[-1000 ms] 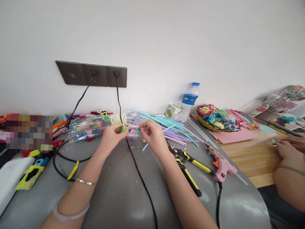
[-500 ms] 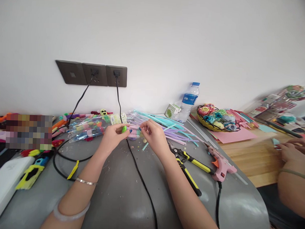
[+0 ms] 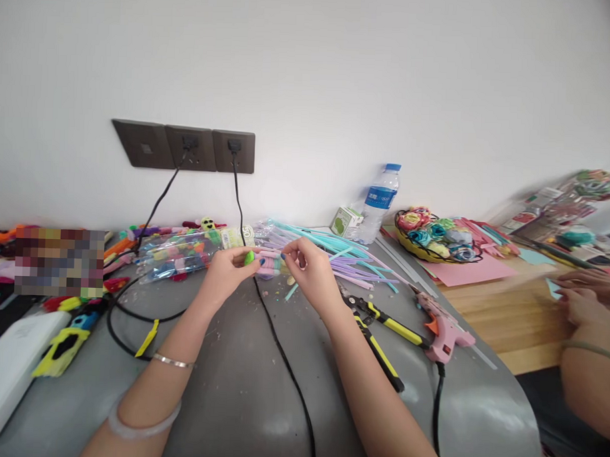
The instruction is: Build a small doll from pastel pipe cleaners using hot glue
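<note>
Water bottle, pink glue gun, yellow-handled pliers, basket of paper flowers.

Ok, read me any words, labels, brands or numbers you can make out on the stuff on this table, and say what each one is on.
No text here can be read.
Water bottle: blue label with white print, too small to read.
Small green-and-white carton: print blurred.
Label on the clear packet: blurred.
Pink glue gun: no marking visible.

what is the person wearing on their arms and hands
Both forearms are bare, no sleeves in view. The left arm carries a thin silver bangle and, further up, a thick pale translucent bangle. Fingernails on the left hand and right hand are painted blue.
</note>
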The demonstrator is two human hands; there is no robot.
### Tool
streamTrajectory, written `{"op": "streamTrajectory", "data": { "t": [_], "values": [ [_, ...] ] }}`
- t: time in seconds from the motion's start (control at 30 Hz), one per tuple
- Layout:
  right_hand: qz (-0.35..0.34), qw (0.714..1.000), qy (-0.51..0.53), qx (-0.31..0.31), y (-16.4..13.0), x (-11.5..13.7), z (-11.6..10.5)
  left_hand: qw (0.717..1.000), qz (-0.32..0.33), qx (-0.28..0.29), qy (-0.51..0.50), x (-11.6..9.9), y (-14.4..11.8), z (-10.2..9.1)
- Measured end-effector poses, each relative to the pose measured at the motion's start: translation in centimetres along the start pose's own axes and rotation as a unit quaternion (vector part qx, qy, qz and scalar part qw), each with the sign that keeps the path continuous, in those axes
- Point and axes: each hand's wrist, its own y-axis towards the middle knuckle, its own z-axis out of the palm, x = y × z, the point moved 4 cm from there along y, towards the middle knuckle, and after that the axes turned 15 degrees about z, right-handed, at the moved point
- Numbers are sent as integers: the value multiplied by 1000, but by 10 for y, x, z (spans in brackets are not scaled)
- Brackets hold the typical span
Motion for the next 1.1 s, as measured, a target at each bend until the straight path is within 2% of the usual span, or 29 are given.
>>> {"op": "streamTrajectory", "data": {
  "t": [0.2, 0.5, 0.83, 1.1],
  "values": [
    [54, 996, 71, -16, 3, -10, -2, 1000, -5, -2, -7, 4, 1, -1],
    [40, 998, 44, 5, 7, -4, 0, 1000, 17, 24, -4, 1, 1, 1],
    [9, 998, 58, -24, 2, -1, -3, 1000, 10, 26, 1, 0, 0, 2],
    [-16, 998, 58, -9, 5, -4, -1, 999, 14, 30, 5, 1, 1, 2]
  ]
}}
